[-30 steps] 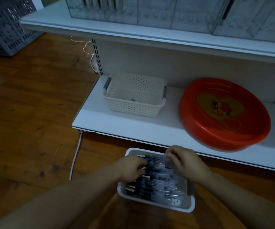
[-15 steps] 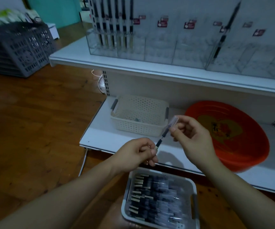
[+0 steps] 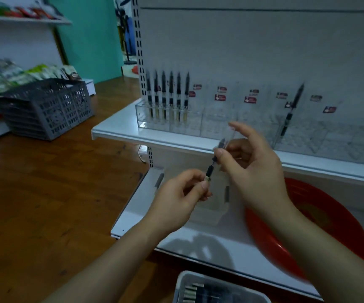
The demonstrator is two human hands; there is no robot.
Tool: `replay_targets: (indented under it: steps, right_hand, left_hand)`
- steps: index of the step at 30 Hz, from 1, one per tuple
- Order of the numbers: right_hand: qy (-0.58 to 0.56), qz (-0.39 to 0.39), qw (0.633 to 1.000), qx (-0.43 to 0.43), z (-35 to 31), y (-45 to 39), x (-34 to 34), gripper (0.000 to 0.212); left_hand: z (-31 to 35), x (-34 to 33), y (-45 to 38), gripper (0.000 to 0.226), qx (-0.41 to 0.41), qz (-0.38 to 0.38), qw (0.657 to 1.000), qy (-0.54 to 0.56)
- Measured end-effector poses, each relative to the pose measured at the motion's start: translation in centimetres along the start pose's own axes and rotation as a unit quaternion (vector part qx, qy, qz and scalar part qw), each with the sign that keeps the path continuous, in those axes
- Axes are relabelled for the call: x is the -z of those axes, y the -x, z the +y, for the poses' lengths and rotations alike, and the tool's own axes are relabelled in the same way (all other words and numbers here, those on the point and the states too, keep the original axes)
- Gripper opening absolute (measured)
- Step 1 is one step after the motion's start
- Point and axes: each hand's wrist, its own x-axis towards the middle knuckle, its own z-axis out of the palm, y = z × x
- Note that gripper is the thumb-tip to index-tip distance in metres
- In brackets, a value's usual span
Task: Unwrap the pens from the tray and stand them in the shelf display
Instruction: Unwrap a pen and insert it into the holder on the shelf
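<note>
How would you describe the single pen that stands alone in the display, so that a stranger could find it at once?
Look at the upper white shelf with the clear display boxes along it. At the left end, six pens stand upright in a tight row. The lone pen is far to their right, alone in its compartment and leaning instead of upright.

Your hands are up off the tray (image 3: 220,287) now, in front of the shelf. Your left hand (image 3: 176,200) pinches the lower end of one pen (image 3: 210,171), and your right hand (image 3: 253,162) pinches its clear wrapper (image 3: 226,142) higher up than half a second ago. More of the pen shows bare between them.
</note>
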Motion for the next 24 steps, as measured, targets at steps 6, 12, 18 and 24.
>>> replay_targets:
  steps: [6,12,18,24]
  right_hand:
    - [-0.002,0.020,0.998,0.063,-3.4,-5.7,-0.7,0.047]
    - [0.006,0.092,0.992,0.092,-5.1,-11.5,-1.0,0.045]
    - [0.020,0.108,0.993,0.040,-4.4,-15.1,-2.1,0.042]
    - [0.063,0.070,0.995,0.025,-3.8,-16.4,-3.1,0.041]
  left_hand:
    - [4.1,2.9,-3.1,0.011,-0.063,0.110,0.987,-0.103]
    - [7.4,6.3,-6.8,0.014,-0.099,0.266,0.936,-0.210]
    - [8.9,7.6,-10.7,0.062,-0.013,0.298,0.877,-0.376]
    - [6.9,8.4,-12.3,0.090,0.116,0.208,0.895,-0.378]
